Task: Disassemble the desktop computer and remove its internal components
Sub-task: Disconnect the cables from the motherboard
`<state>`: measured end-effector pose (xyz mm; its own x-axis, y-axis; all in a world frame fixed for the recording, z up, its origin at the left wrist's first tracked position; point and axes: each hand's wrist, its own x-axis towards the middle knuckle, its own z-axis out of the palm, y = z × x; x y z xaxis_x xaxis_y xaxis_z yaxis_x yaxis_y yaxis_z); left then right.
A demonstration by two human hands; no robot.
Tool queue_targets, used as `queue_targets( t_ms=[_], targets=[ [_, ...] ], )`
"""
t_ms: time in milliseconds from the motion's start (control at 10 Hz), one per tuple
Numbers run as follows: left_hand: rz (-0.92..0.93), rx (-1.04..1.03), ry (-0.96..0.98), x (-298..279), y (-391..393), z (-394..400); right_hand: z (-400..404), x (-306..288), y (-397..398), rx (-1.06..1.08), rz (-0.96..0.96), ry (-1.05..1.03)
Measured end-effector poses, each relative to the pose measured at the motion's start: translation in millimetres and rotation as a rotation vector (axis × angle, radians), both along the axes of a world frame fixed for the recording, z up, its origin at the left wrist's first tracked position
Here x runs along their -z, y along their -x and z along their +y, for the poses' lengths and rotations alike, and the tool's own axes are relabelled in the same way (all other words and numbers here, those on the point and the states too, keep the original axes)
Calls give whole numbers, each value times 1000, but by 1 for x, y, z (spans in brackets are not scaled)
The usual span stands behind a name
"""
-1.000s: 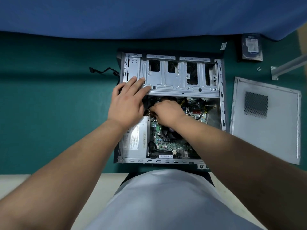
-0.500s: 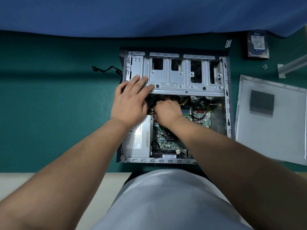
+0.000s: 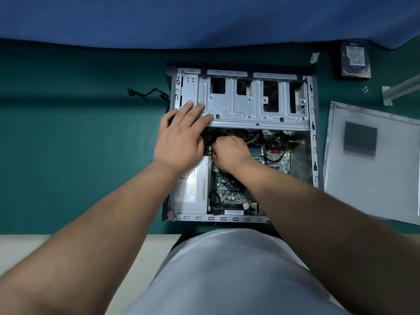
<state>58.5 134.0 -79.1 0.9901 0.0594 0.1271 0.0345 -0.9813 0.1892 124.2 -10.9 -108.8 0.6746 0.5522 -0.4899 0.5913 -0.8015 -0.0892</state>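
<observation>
An open desktop case (image 3: 314,155) lies flat on the green table, its silver drive cage (image 3: 252,103) at the far end. My left hand (image 3: 181,137) rests flat on the cage's near left corner, fingers spread. Inside the case, my right hand (image 3: 229,153) is closed around a bundle of black and yellow cables (image 3: 210,147) just above the green motherboard (image 3: 229,192). What the fingertips pinch is hidden. The grey power supply (image 3: 193,189) sits in the near left of the case.
The removed side panel (image 3: 372,164) lies to the right of the case. A hard drive (image 3: 355,60), a few screws (image 3: 364,89) and a metal bracket (image 3: 400,89) are at the far right. A loose black cable (image 3: 147,93) trails left of the case. A blue cloth backs the table.
My right hand has drawn a little toward the left inside the case, staying on the cables. My left hand stays pressed on the drive cage. The view has shifted slightly.
</observation>
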Motion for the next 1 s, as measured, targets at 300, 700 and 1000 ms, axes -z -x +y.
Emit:
queue_targets(
  t_ms=[300, 700, 1000],
  targets=[
    [2, -1, -7, -1, -1, 0, -2, -2, 3, 25, 18, -26],
    [-9, -3, -2, 0, 0, -1, -4, -1, 3, 64, 60, -44],
    [-7, -4, -1, 0, 0, -3, -8, 0, 5, 95, 74, -61]
  ],
)
